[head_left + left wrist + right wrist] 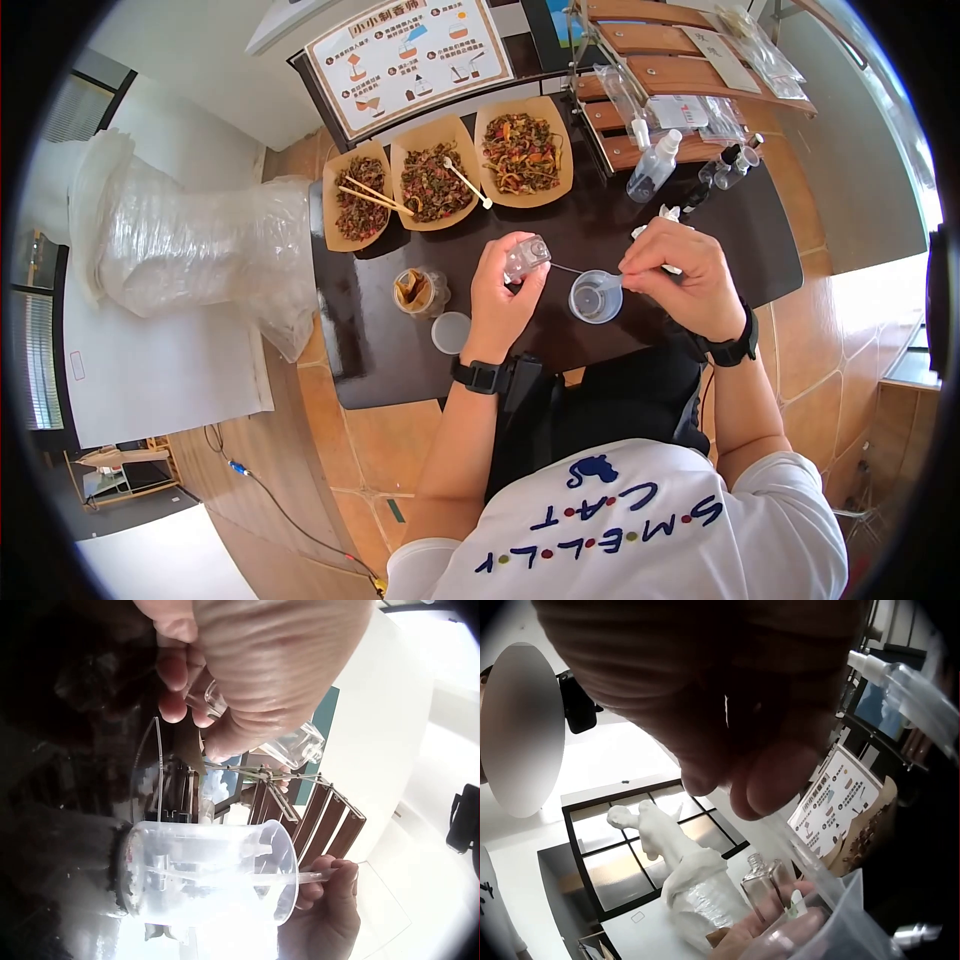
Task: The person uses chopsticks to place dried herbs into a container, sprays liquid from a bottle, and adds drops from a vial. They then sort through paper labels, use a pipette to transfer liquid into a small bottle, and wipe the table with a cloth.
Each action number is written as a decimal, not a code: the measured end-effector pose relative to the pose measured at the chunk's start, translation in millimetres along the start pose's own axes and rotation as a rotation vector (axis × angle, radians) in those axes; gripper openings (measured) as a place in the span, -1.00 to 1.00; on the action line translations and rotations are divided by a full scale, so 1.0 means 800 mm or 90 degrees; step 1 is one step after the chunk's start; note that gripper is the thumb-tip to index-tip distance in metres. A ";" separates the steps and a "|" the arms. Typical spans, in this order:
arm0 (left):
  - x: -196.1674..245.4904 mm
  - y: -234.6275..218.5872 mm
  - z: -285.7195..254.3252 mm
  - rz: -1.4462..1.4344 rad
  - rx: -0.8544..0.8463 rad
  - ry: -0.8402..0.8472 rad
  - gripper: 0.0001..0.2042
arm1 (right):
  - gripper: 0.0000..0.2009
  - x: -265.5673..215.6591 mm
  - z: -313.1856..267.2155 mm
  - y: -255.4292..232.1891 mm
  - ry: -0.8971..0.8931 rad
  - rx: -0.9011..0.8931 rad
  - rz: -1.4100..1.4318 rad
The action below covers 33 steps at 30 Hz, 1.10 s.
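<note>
In the head view my left hand (503, 310) holds a small square clear glass bottle (527, 258) above the table. The bottle (761, 883) has an uncapped threaded neck in the right wrist view. Just to its right, a clear plastic cup (596, 298) stands upright on the table. My right hand (688, 278) pinches a thin clear plastic rod (259, 879) whose lower part reaches down inside the cup. Fingers hide the rod's upper end. Left of my left hand are a round white lid (450, 333) and an open jar (422, 292) with brownish pieces inside.
Three paper trays of dried plant bits (435, 180) line the dark table's back, with wooden sticks (375, 199) and a white spoon (468, 183). A spray bottle (655, 168), small dark bottles (700, 190) and a slatted wooden rack (655, 75) are back right. An instruction sign (410, 60) stands behind.
</note>
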<state>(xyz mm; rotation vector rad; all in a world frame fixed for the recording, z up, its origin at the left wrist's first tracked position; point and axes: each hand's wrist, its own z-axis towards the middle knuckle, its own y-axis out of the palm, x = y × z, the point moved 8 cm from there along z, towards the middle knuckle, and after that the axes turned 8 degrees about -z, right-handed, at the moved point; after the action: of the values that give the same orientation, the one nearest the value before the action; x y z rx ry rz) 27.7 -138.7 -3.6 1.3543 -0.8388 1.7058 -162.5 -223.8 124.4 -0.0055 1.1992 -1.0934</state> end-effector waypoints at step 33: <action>-0.013 -0.006 -0.001 -0.075 0.030 -0.019 -0.69 | -0.76 0.040 0.043 -0.010 -0.005 0.172 0.019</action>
<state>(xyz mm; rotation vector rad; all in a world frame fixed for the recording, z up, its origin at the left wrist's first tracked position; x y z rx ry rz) 32.9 -137.7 -13.4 1.4360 -0.7242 1.6266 -144.0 -267.5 120.0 0.2148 1.0328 -1.2205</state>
